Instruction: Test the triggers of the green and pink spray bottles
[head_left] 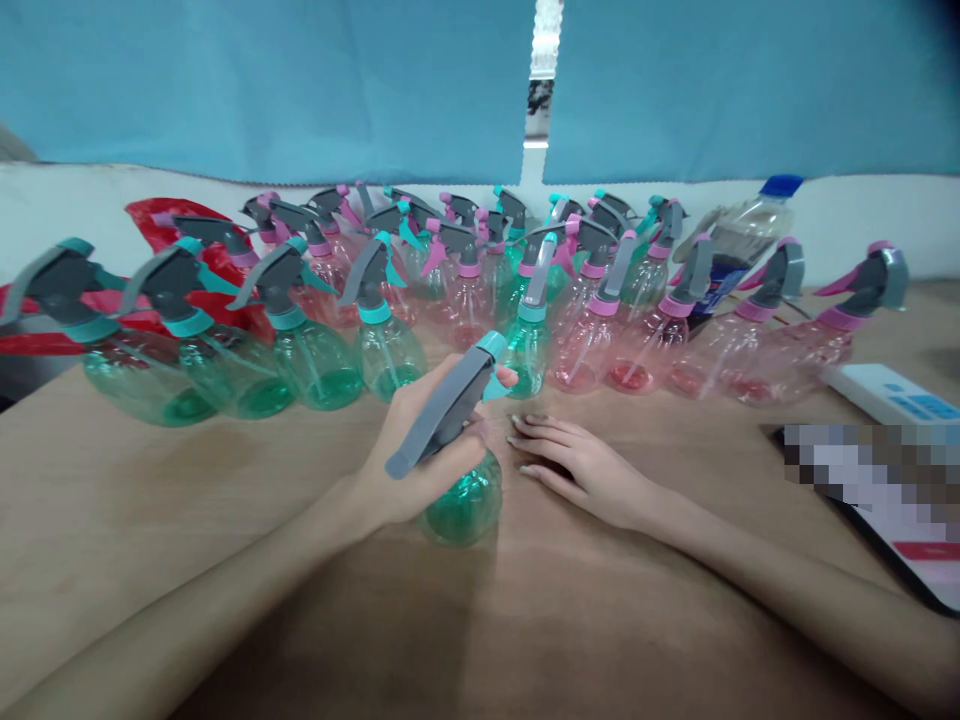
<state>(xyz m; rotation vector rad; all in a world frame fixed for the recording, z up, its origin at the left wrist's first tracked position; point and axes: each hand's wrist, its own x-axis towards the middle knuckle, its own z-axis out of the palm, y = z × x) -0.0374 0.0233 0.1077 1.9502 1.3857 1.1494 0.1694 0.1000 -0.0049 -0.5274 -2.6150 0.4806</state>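
Observation:
In the middle of the table stands a green spray bottle [463, 500] with a grey and teal trigger head. My left hand [412, 440] is wrapped round its neck, just under the head, with a finger by the teal trigger. To its right, my right hand [577, 460] lies palm down on the wooden table [300, 610], fingers stretched out and holding nothing. Just beyond both hands is another green spray bottle [527, 350], upright in the front row. A pink spray bottle [581, 350] stands beside it.
Several green spray bottles [319, 365] line the left, several pink ones [712, 360] the right, with more behind. A red plastic bag [180, 225] lies back left. A clear bottle with a blue cap [750, 230], a white box [889, 390] and a phone-like device [900, 520] are at right.

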